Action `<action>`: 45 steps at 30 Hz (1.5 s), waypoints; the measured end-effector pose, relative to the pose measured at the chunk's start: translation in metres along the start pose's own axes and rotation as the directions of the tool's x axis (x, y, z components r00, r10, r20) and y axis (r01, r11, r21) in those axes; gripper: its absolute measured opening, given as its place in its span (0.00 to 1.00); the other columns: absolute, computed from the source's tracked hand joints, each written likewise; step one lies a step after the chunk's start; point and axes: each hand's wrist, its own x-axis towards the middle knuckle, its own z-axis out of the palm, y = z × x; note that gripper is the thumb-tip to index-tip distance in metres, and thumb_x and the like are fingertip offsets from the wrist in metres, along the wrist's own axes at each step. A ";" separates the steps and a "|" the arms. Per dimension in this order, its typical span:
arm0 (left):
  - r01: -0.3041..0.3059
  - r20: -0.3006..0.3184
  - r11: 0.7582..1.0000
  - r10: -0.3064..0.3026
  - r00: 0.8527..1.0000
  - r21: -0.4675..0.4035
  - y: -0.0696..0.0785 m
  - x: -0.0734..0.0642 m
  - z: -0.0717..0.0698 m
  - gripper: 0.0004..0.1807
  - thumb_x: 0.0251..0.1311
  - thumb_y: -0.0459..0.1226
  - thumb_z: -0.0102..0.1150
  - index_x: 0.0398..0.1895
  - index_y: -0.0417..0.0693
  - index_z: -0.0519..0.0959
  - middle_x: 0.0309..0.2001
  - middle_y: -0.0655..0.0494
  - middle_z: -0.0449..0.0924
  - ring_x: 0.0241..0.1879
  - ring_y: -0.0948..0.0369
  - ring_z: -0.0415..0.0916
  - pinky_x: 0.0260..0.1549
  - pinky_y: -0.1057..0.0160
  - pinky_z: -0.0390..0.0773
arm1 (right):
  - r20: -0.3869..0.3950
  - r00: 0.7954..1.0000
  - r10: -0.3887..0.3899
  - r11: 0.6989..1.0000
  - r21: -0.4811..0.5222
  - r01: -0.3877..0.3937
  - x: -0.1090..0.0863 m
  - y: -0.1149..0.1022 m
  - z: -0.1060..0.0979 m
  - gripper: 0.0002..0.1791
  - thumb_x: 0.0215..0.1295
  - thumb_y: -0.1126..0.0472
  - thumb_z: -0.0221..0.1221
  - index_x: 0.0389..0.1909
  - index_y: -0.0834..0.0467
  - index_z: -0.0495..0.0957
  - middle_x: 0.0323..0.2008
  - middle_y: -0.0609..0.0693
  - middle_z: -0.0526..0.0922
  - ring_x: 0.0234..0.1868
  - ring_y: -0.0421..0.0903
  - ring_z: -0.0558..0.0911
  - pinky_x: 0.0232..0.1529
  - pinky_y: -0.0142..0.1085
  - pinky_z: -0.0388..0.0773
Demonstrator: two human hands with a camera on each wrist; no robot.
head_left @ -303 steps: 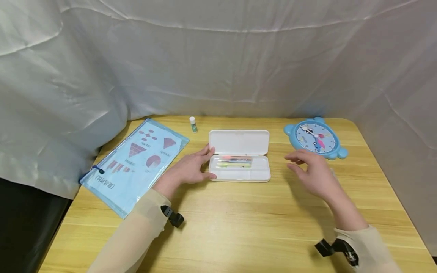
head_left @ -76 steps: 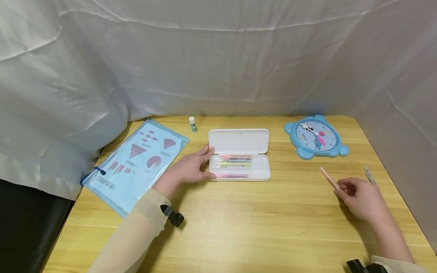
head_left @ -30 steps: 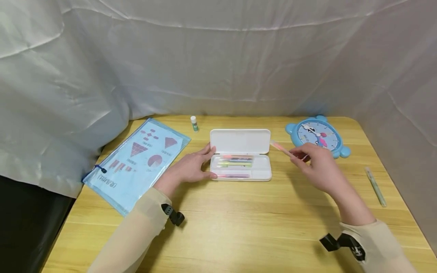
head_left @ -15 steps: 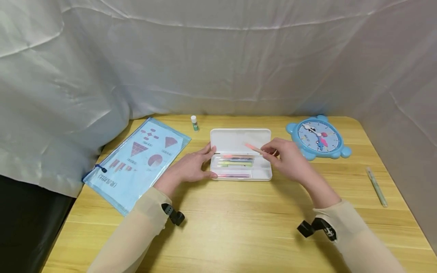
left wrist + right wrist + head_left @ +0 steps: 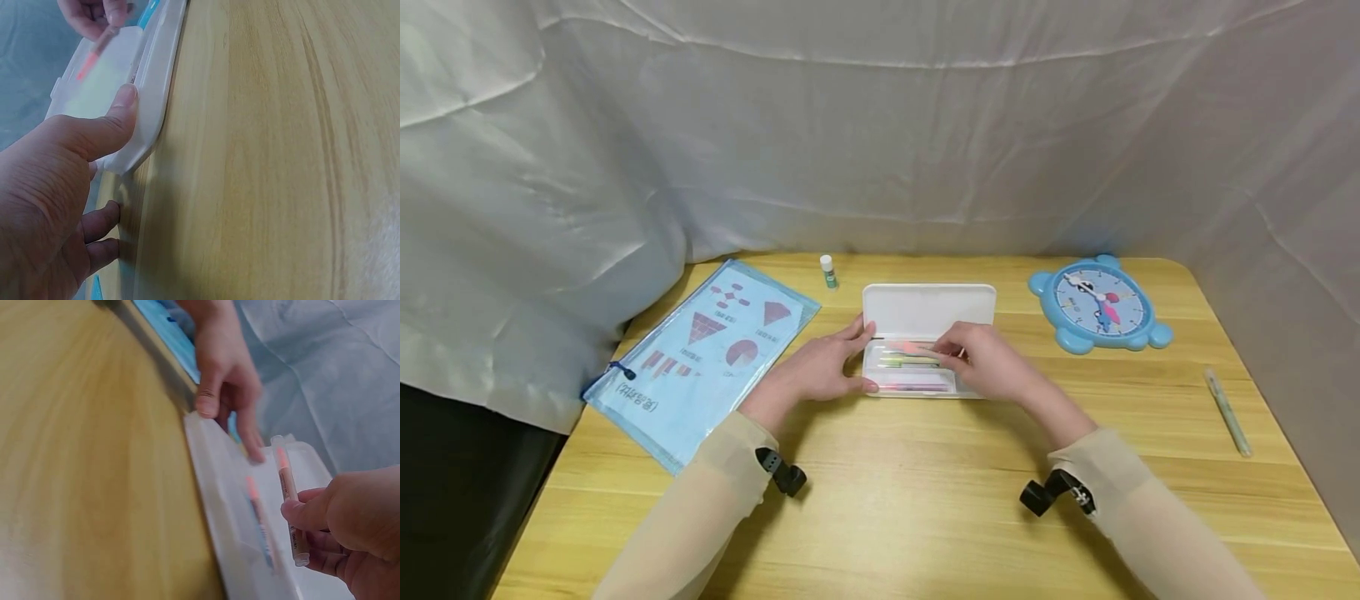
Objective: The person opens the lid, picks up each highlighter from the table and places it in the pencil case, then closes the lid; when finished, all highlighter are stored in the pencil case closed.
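Observation:
A white pencil case (image 5: 929, 308) lies with its lid raised in the middle of the table. My left hand (image 5: 823, 367) holds its left end, thumb on the front rim and fingers near the hinge. My right hand (image 5: 992, 362) pinches a marker pen with a pink tip and clear cap (image 5: 285, 478) between thumb and fingers, tilted low over the case. Under it, several coloured pens (image 5: 895, 362) lie in the rear compartment, partly hidden by the hand. Another pen, pink and purple (image 5: 913, 387), lies along the front compartment.
A greenish pen (image 5: 1228, 413) lies near the table's right edge. Behind it sits a blue toy clock (image 5: 1101, 305). A glue stick (image 5: 828, 272) stands at the back, beside a blue zip document pouch (image 5: 700, 358) on the left. Grey cloth (image 5: 880, 133) hangs behind the table.
My right hand picked up the pink-tipped marker pen at the right and carried it left, over the case. A pen has appeared in the front compartment since the earliest frame. My left hand stays put.

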 end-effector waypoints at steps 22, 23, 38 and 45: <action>-0.017 -0.011 1.000 0.017 1.000 -0.018 -0.001 -0.001 0.000 0.58 0.64 0.64 0.66 0.86 0.56 0.45 0.86 0.54 0.36 0.77 0.44 0.60 0.73 0.48 0.65 | 0.099 0.991 -0.094 0.986 -0.127 0.106 0.000 -0.009 0.031 0.05 0.69 0.71 0.67 0.41 0.61 0.89 0.38 0.49 0.86 0.45 0.49 0.85 0.53 0.48 0.82; -0.017 -0.011 1.000 0.017 1.000 -0.018 -0.001 0.000 0.000 0.58 0.64 0.65 0.66 0.86 0.56 0.45 0.86 0.55 0.36 0.77 0.44 0.60 0.73 0.48 0.65 | 0.101 0.991 -0.088 0.986 -0.136 0.101 0.000 -0.010 0.032 0.05 0.69 0.72 0.67 0.41 0.61 0.89 0.38 0.49 0.85 0.45 0.50 0.84 0.53 0.48 0.82; -0.018 -0.014 1.000 0.018 1.000 -0.018 -0.002 0.000 0.001 0.57 0.64 0.65 0.66 0.86 0.57 0.45 0.85 0.56 0.35 0.77 0.44 0.61 0.73 0.47 0.65 | 0.065 0.988 -0.141 0.969 -0.196 0.151 -0.005 -0.013 0.040 0.10 0.69 0.75 0.64 0.44 0.63 0.91 0.38 0.53 0.83 0.45 0.51 0.82 0.53 0.47 0.82; -0.013 -0.013 1.000 0.012 1.000 -0.017 -0.001 -0.001 0.001 0.58 0.64 0.65 0.66 0.86 0.57 0.44 0.85 0.56 0.34 0.77 0.45 0.60 0.73 0.48 0.65 | 0.043 0.989 -0.140 0.975 -0.168 0.145 -0.005 -0.013 0.037 0.09 0.69 0.75 0.65 0.43 0.63 0.90 0.40 0.51 0.85 0.47 0.51 0.84 0.55 0.47 0.82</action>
